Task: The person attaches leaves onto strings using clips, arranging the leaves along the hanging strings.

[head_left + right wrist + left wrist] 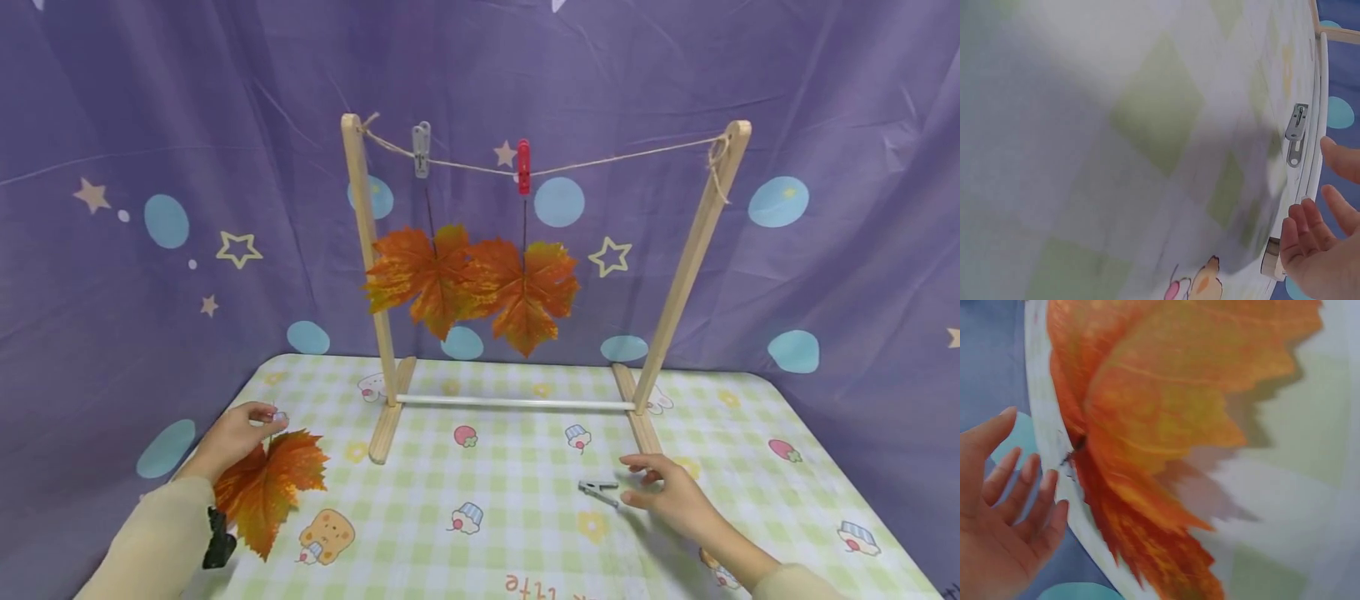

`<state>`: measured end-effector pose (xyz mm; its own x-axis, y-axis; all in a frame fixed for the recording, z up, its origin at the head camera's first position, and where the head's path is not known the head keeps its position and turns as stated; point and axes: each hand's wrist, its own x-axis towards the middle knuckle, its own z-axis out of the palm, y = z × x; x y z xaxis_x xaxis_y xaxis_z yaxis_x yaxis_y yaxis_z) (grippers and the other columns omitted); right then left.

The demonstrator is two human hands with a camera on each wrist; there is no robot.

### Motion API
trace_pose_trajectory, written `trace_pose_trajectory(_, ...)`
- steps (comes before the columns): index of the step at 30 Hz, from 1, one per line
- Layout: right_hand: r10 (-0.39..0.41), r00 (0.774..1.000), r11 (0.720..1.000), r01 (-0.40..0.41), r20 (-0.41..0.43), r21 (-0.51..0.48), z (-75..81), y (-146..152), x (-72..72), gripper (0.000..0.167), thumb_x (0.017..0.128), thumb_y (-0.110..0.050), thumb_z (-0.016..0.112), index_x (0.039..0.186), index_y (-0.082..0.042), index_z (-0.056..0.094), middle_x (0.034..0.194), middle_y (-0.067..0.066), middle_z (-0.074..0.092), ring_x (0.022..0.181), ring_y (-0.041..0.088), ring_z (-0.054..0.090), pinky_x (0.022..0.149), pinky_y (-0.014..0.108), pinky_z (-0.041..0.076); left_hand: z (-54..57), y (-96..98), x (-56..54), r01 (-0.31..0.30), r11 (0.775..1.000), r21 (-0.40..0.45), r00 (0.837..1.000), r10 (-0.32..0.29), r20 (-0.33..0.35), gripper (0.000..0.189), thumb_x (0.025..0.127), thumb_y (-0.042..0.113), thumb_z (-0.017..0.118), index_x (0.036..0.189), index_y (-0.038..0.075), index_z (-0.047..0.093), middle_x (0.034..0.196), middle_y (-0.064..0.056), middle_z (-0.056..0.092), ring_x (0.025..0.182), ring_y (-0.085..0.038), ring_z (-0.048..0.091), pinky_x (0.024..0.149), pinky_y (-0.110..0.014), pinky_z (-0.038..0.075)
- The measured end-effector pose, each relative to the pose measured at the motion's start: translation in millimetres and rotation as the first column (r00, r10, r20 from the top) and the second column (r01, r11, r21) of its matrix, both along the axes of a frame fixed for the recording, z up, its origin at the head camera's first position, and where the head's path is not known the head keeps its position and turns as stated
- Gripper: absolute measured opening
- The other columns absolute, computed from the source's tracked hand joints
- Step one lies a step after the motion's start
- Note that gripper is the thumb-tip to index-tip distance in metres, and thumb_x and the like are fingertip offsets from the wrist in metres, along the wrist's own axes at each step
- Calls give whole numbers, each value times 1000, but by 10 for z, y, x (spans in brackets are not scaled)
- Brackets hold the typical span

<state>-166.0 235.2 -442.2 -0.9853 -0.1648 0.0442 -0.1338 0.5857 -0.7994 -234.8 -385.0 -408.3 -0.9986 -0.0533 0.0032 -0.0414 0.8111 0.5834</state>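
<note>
An orange maple-like leaf (272,483) lies on the left of the table, its short dark stem (1072,453) pointing at my left hand (234,435). In the left wrist view the fingers (1029,487) are spread beside that stem, holding nothing. My right hand (667,493) hovers over the table at the right, thumb and fingers apart. Just off its fingertips lies a grey clothespin (598,490) on its side. Two more leaves hang from a string (622,157): the left leaf (420,275) under a grey clothespin (422,150), the other leaf (528,287) under a red clothespin (523,167).
The string runs between two wooden posts (686,275) on wooden feet (387,429), joined low down by a white rod (517,404). A checked cloth with printed cakes and fruit covers the table (525,467). Behind it hangs a purple curtain (225,100).
</note>
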Motion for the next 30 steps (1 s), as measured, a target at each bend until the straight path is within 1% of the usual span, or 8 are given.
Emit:
trace_pose_trajectory(2,-3,1000,1000,3,2,22,-25,-23,-14,58,76,-12,84,126,3,60,116,16,60,97,25,57,77,39,51,-52,-43,-18,-22,1000,5,999,21,50,61,97,30,63,127,-20,46,120,-39,54,106,-51,53,94,-62,43)
trace_pose_trajectory(5,-8,1000,998,7,10,57,-57,-58,-31,59,73,-13,86,124,2,62,112,12,60,93,21,56,76,37,50,-130,-93,-42,-59,998,-6,993,59,98,60,95,28,65,124,-21,46,112,-37,56,98,-46,57,89,-59,47)
trace_pose_trajectory(9,-33,999,996,30,36,81,-75,-95,-37,60,70,-13,87,123,1,63,110,9,61,92,20,56,77,36,49,-196,-113,-69,-82,996,-18,991,84,109,54,94,24,66,120,-20,49,101,-31,60,89,-38,60,83,-54,50)
trace_pose_trajectory(13,-61,997,994,56,49,98,-82,-120,-42,58,70,-12,87,123,1,64,109,8,61,92,20,56,79,38,50,-211,-87,-79,-109,994,-1,986,108,130,52,94,23,66,119,-19,49,104,-32,60,92,-41,59,85,-56,50)
trace_pose_trajectory(17,-77,996,990,70,52,121,-80,-143,-46,54,70,-12,86,120,-1,66,106,7,60,91,19,56,80,40,50,-208,-61,-72,-140,990,-1,983,139,123,45,94,20,64,116,-18,53,107,-33,59,93,-44,58,85,-57,48)
trace_pose_trajectory(23,-61,996,993,54,61,107,-62,-164,-51,50,71,-13,87,115,-1,68,103,7,60,91,20,55,81,41,50,-214,-75,-83,-182,983,-36,976,185,113,36,96,19,60,106,-16,61,92,-25,64,81,-35,59,75,-50,51)
trace_pose_trajectory(26,-43,996,996,37,80,82,-70,-166,-50,50,71,-14,87,115,0,67,104,7,60,93,21,54,82,41,49,-232,-103,-101,-179,983,-49,977,184,112,36,95,20,59,103,-15,64,86,-21,64,78,-32,59,73,-49,51)
trace_pose_trajectory(30,-26,996,998,20,90,66,-100,-181,-47,50,70,-14,87,114,-1,68,105,7,60,95,22,53,85,42,48,-252,-119,-96,-174,983,-55,975,180,131,39,95,24,59,98,-14,65,82,-19,63,74,-31,58,69,-45,51)
